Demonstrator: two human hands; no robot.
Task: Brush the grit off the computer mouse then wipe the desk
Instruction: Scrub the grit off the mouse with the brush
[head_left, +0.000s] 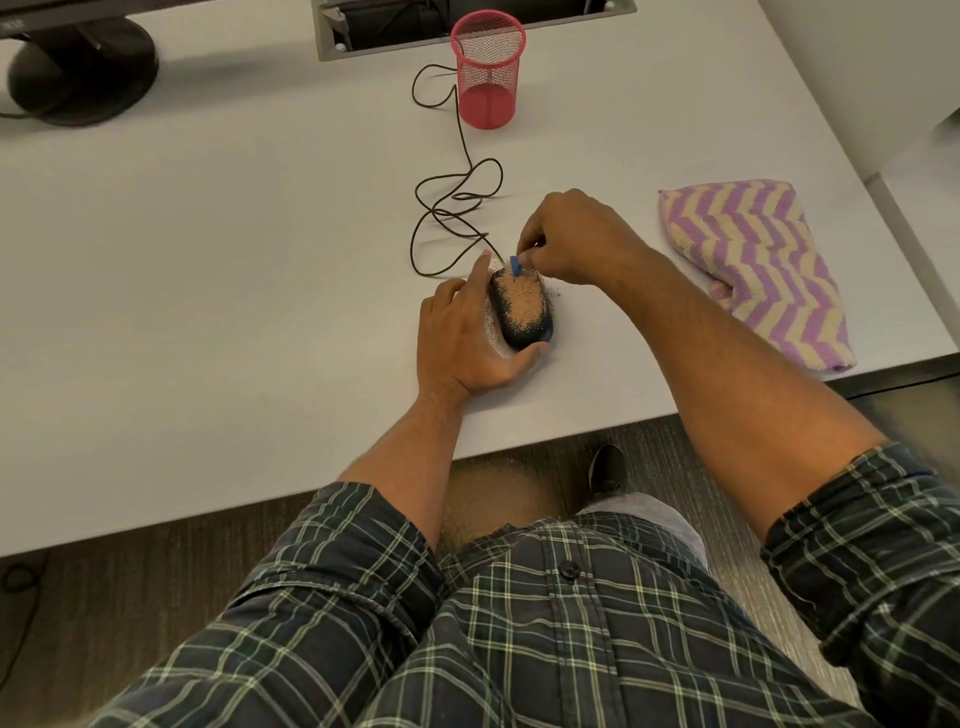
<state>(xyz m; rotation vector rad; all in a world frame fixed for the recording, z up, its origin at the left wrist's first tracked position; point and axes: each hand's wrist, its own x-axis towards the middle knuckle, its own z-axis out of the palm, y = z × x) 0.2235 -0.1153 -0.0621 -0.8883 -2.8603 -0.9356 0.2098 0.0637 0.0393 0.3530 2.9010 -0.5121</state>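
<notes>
1. We see the computer mouse (521, 310) lying on the white table (234, 270) near its front edge, its cable (451, 208) looping away toward a red mesh cup (488, 70).
2. Our left hand (467, 343) steadies it: the fingers lie along the left flank and the thumb curls round the near end, so the hand is clamped on the mouse.
3. Our right hand (576, 239) pinches a small blue brush (516, 265), its tip touching the far end of the mouse where the cable enters.
4. Tan grit (519, 306) covers most of the mouse's top; only a thin scatter lies on the table just beside it, to the right and left.
5. We judge the brushing to be barely begun, since the layer looks nearly whole.
6. The striped cloth (753, 270) lies folded on the table to the right, well apart from both hands and untouched, so the wiping is not yet started.
7. What is left, as we read it: clear the top and sides of the mouse, then take the cloth and wipe up the fallen grit.
</notes>
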